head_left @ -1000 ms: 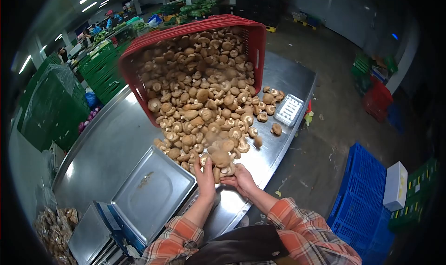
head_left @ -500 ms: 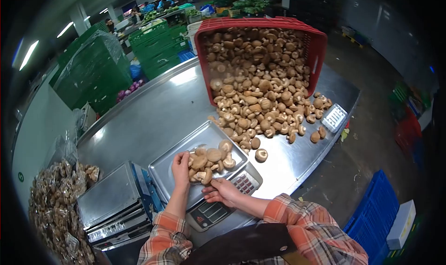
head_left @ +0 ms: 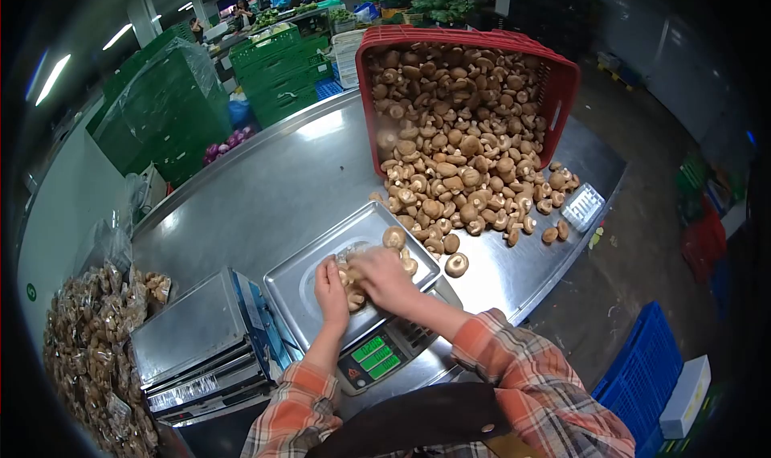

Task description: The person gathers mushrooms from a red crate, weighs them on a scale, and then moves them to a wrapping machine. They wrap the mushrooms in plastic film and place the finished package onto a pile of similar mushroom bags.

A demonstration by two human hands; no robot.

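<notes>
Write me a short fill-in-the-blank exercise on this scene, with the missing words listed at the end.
1. The left hand and right hand are at several ____ on the tray.
2. The tipped crate beyond the tray is coloured ____.
3. The scale has a lit display that glows ____.
4. In the picture, the filled plastic bags lie to the ____ of the tray.

Missing words: mushrooms; red; green; left.

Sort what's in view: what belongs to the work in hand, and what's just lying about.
Work in hand:
- left hand and right hand, over the tray
- mushrooms, in the tray and spilling from the red crate
- metal tray
- scale, display lit

Apparently lying about:
- green crates
- purple vegetables
- blue crate
- white box
</notes>
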